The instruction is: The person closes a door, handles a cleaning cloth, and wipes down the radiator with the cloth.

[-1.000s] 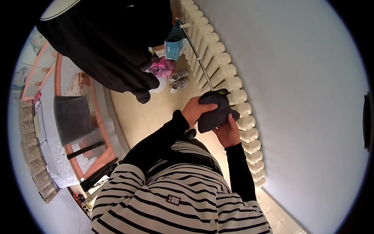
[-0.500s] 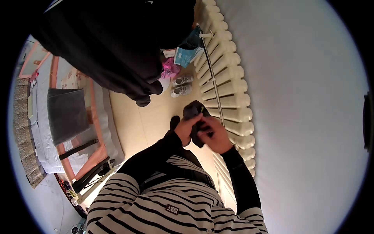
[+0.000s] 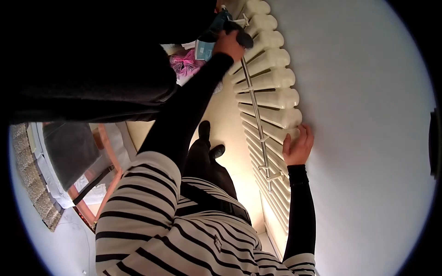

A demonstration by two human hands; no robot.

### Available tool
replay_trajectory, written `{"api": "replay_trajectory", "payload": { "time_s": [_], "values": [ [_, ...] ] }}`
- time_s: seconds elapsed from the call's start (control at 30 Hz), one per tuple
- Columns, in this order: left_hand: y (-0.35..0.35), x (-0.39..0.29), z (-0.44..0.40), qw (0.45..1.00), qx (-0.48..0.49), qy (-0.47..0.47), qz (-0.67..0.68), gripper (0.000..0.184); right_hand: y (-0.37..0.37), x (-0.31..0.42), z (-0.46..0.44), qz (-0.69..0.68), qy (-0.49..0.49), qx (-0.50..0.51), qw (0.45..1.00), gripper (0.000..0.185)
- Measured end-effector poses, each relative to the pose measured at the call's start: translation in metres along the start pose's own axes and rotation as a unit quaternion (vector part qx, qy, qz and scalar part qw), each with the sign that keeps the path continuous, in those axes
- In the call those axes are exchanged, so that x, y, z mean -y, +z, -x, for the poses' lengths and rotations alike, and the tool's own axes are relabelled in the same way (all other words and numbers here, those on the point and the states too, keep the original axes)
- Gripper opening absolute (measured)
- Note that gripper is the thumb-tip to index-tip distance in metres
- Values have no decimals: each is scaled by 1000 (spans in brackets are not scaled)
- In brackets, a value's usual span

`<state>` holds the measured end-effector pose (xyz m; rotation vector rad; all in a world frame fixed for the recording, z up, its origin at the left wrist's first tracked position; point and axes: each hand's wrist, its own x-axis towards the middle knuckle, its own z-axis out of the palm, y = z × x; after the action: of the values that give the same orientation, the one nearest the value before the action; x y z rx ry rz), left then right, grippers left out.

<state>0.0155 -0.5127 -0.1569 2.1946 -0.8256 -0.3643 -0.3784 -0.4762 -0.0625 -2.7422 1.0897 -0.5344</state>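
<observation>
Jutting from the left hand — the dark cloth.

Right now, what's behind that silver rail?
Behind the silver rail is the ribbed cream radiator, with a pale wall beyond. The left hand and dark bundle cover a patch near the far end; I can't see behind them.

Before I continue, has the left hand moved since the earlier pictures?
Yes: against the radiator, the left hand has moved forward along the rail, nearer its far end, with the dark cloth.
</observation>
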Motion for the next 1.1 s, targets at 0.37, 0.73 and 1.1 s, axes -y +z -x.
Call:
{"api": "replay_trajectory", "payload": {
  "time_s": [0.37,0.73,1.1],
  "values": [
    [19,20,63,994,46,92,35,54,0,3,-1,-20,42,-23,999,45],
    [-3,-10,76,992,35,124,-1,33,2,-1,2,-23,42,-22,999,45],
    [32,22,119,975,72,209,19,45,2,-5,4,-33,30,-31,999,45]
  ]
}}
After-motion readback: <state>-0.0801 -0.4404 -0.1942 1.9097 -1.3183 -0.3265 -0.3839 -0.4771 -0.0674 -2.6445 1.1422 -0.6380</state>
